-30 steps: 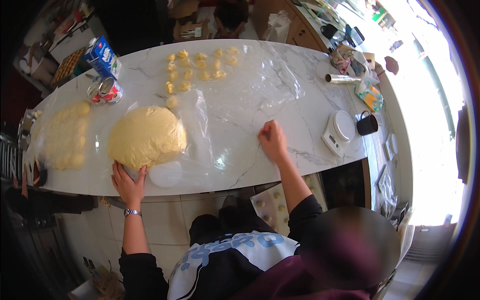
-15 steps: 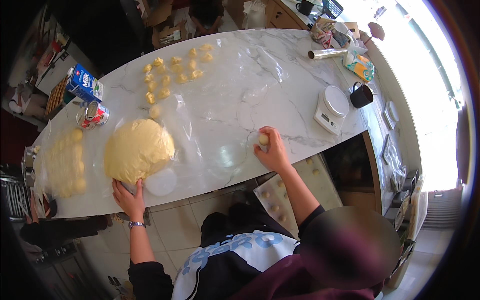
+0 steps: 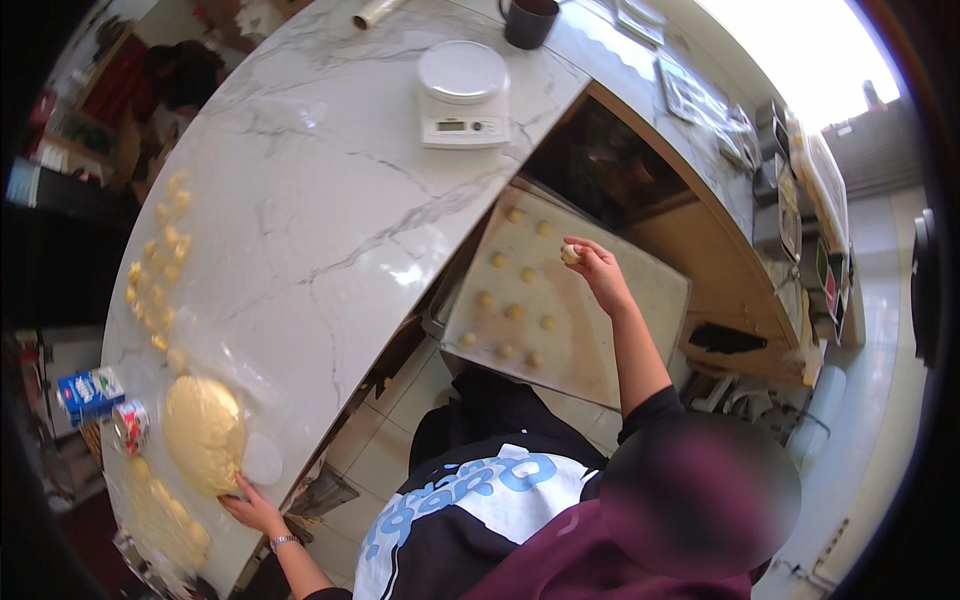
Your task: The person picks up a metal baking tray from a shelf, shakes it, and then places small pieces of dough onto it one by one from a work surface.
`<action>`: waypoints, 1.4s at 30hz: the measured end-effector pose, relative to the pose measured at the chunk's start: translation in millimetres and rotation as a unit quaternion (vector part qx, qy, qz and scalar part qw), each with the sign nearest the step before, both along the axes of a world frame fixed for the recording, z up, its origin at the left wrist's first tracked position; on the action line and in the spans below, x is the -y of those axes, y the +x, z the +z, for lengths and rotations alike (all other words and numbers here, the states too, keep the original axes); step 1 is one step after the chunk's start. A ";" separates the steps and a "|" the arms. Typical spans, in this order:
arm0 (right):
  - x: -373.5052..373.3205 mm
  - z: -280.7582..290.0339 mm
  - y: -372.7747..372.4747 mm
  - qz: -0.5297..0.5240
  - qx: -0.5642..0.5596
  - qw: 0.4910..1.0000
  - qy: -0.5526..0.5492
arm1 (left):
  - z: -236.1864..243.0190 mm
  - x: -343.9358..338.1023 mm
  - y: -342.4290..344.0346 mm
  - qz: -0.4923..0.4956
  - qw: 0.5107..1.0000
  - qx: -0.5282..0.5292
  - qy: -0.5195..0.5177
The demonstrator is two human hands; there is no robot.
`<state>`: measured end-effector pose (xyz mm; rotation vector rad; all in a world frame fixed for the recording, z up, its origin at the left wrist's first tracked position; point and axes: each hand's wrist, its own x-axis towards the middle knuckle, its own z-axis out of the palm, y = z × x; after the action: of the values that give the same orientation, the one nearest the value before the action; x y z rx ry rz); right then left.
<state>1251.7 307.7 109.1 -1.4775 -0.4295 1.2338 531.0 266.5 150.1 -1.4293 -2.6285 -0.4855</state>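
Observation:
My right hand (image 3: 603, 276) pinches a small round dough ball (image 3: 571, 254) above the baking tray (image 3: 625, 330). Several pale dough balls (image 3: 514, 312) sit in rows on the tray's left half. Against the near edge of a large yellow dough mass (image 3: 203, 432) rests my left hand (image 3: 256, 510), its fingers outstretched and partly covered by the dough's edge. Next to that mass lies a white round disc (image 3: 262, 458) on the plastic sheet. Farther along the table are several rough yellow dough pieces (image 3: 158, 262).
A white kitchen scale (image 3: 463, 95) and dark mug (image 3: 530, 22) stand at the far side of the marble table (image 3: 330, 230). On the left are a blue milk carton (image 3: 92, 393), a can (image 3: 130, 426) and plastic-covered dough balls (image 3: 165, 515). A wooden cabinet (image 3: 735, 300) borders the tray.
My right hand has carried the dough ball from the table out over the tray. The view has turned right; my left hand remains at the large dough mass.

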 end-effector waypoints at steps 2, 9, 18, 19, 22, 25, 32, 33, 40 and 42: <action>33.7 -57.2 28.9 -0.047 0.053 0.993 -0.092 | -1.6 -2.1 -0.5 0.010 1.000 0.001 -0.010; 56.7 -156.2 1.7 0.003 0.411 0.892 -0.187 | 4.7 -10.4 2.1 0.009 0.999 0.029 -0.027; 10.4 -75.2 -15.4 -0.153 0.459 0.872 -0.071 | 6.3 -0.9 1.0 -0.005 0.999 0.001 -0.038; -10.5 -48.4 -29.8 -0.138 0.452 0.881 -0.019 | 2.9 5.0 -4.0 -0.005 0.999 -0.016 -0.036; -76.8 39.9 -105.2 -0.043 0.421 0.891 0.162 | -4.3 11.3 -8.4 -0.021 0.998 -0.052 -0.014; -128.9 81.0 -189.8 0.230 0.451 0.801 0.319 | 1.8 -5.7 20.7 0.031 0.998 -0.043 -0.017; -250.5 72.3 -373.8 0.452 0.578 0.602 0.317 | 17.4 0.3 39.6 0.072 0.997 -0.004 -0.009; -270.8 72.6 -395.7 0.480 0.610 0.577 0.255 | 18.4 1.1 41.1 0.074 0.997 0.002 -0.006; -372.5 45.3 -446.4 0.309 0.463 0.720 0.415 | 25.0 -15.9 50.3 0.062 0.998 0.030 0.008; -364.7 41.1 -444.3 0.270 0.390 0.799 0.369 | 24.5 -17.9 49.7 0.056 0.998 0.033 0.008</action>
<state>807.4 672.4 150.2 -1.1082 -1.7768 0.6282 580.8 284.5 174.6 -1.2735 -2.7317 -0.5471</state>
